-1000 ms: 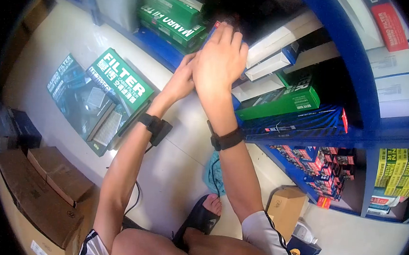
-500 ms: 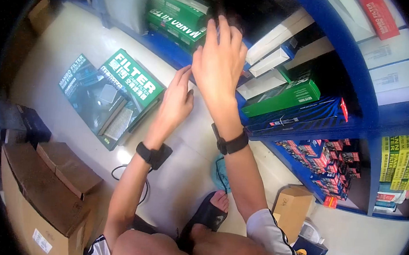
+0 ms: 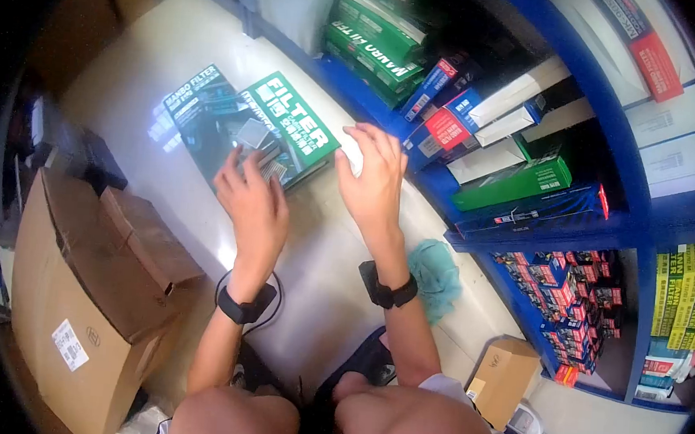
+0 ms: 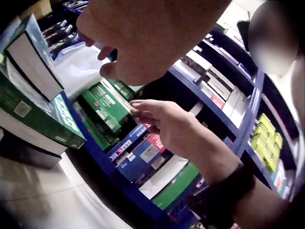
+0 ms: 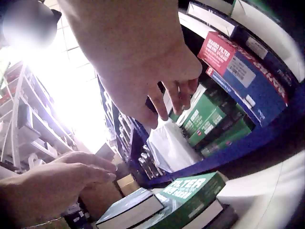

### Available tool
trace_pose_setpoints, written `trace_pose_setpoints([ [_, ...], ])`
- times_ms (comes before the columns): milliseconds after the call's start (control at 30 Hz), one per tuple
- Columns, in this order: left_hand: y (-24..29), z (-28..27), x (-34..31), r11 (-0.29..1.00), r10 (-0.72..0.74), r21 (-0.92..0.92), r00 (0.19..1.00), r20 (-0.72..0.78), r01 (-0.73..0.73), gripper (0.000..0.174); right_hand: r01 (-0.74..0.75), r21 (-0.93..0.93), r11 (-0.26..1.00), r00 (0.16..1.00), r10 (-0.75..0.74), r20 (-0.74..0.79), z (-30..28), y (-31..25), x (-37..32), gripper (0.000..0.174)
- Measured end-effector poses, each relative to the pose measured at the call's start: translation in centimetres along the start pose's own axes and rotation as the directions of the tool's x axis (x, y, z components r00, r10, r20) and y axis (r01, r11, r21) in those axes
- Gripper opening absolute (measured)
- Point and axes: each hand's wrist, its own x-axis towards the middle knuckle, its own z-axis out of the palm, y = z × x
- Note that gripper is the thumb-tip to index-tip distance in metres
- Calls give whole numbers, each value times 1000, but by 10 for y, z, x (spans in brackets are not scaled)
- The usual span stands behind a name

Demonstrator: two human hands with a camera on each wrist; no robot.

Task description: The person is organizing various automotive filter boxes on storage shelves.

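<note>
My left hand [image 3: 255,210], fingers spread and bent a little, hovers at the near edge of two flat filter boxes on the floor. One is a green cabin filter box [image 3: 305,125]; the other, a darker teal filter box [image 3: 197,114], overlaps it. My right hand [image 3: 374,183] is between the green box's right corner and the shelf, its fingers loosely bent with nothing in them. In the right wrist view its fingers [image 5: 167,102] hang apart from the boxes. Blue-and-red filter boxes [image 3: 446,131] stand on the low shelf beyond the right hand.
The blue shelf [image 3: 475,242] runs along the right, with green filter boxes [image 3: 375,54] at its far end and small red-and-blue boxes [image 3: 566,313] below. A teal cloth [image 3: 436,276] lies on the floor. Large cardboard boxes [image 3: 77,279] stand at the left.
Both hands have drawn back from the shelf. My left hand has moved left to the boxes on the floor, and the right has come down nearer to me. Blue-and-red boxes on the shelf now show.
</note>
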Motion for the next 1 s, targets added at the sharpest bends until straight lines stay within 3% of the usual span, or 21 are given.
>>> trace_pose_setpoints([
  [233,-63,8,-23,975,-219,1,967,-128,221,57,-43,95,994,984,26,177,41,-9,-38,43],
  [367,-102,20,-28,965,-261,-40,955,-142,258,64,-66,89,994,976,46,213,56,-11,-46,45],
  [467,-120,27,-28,932,-353,-135,926,-132,336,69,-87,98,991,966,60,253,64,-16,-46,47],
  [533,-116,20,-21,727,-545,-469,837,52,502,70,-68,116,991,970,38,240,70,-18,-44,49],
  [1000,-123,32,-23,845,-444,-335,896,-9,416,63,-11,154,988,970,-27,241,95,-19,-40,66],
])
